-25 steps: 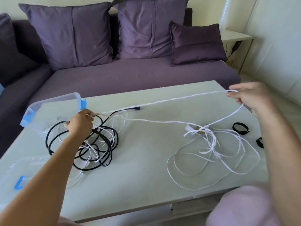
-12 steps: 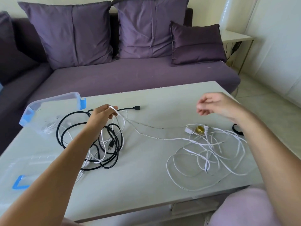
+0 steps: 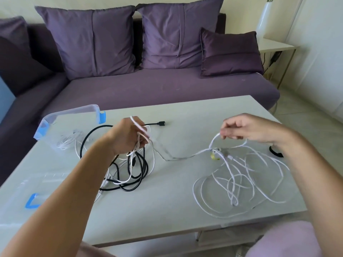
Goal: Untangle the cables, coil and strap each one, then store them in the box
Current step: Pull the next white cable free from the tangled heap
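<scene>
Right now both hands hover over the table (image 3: 178, 210). The left hand (image 3: 126, 136), above the table's left half, is curled round a few turns of the white cable (image 3: 232, 179) looped over its fingers. The right hand (image 3: 248, 129), above the table's right half, pinches the same cable at its fingertips. Most of this cable lies in a loose heap on the table's near right part. The black cable (image 3: 138, 173) lies tangled on the table under the left hand. The clear box (image 3: 74, 113) sits at the table's far left corner, and a black strap (image 3: 276, 153) lies by its right edge.
</scene>
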`<state>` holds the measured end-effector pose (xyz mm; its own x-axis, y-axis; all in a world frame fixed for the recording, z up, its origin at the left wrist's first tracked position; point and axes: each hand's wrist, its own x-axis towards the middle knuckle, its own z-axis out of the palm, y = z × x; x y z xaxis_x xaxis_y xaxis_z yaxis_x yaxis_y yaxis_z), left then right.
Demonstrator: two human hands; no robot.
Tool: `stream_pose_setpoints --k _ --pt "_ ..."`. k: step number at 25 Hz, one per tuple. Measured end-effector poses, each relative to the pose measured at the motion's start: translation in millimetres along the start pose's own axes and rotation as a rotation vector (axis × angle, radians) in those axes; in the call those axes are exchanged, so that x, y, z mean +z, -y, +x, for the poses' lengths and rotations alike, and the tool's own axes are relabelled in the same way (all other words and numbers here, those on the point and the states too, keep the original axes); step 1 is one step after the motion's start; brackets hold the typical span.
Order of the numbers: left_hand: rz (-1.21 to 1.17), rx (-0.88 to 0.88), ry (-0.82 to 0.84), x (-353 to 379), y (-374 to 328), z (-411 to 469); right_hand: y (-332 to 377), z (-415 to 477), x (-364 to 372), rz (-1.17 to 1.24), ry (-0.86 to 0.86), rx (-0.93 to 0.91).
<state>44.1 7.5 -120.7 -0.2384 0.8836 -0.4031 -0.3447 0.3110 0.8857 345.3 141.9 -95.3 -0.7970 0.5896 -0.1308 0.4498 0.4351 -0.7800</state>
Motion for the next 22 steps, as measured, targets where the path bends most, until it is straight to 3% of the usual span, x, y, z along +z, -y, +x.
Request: stream_pose_setpoints --k 3,6,8,11,13,15,18,20,22 --pt "-0.223 -0.073 0.048 -1.6 1.4 -1.9 4.7 -7.9 -10.6 0.704 -0.098 -0.19" --pt "-0.061 -0.078 -0.135 -1.4 0.9 3.2 2.3 -4.8 -18.5 0.95 -0.096 -0.405" --pt "0.252 -0.021 -0.363 4.3 -1.1 4.1 -5.2 -0.5 -22.8 1.032 -0.174 -0.413" --pt "1.101 0.166 -0.694 3.4 8.1 2.1 -15.6 5.6 -34.4 1.189 -0.437 -0.377" --pt "1.409 0.189 -0.717 0.3 13.4 -1.4 -27.9 7.5 -46.4 1.409 -0.617 -0.408" --pt "1.455 0.117 -0.647 -4.7 13.5 0.1 -47.6 5.4 -60.6 1.628 -0.782 -0.414" --pt "1.145 0.002 -0.464 -4.7 2.7 -1.6 -72.2 6.2 -69.0 1.519 -0.967 -0.231" --pt "0.833 -0.002 -0.358 -2.5 -3.5 -8.0 -80.6 15.3 -64.8 1.215 -1.027 -0.01" --pt "0.744 0.093 -0.231 -2.6 -6.4 -15.2 -87.0 24.4 -58.0 0.809 -1.011 0.195"
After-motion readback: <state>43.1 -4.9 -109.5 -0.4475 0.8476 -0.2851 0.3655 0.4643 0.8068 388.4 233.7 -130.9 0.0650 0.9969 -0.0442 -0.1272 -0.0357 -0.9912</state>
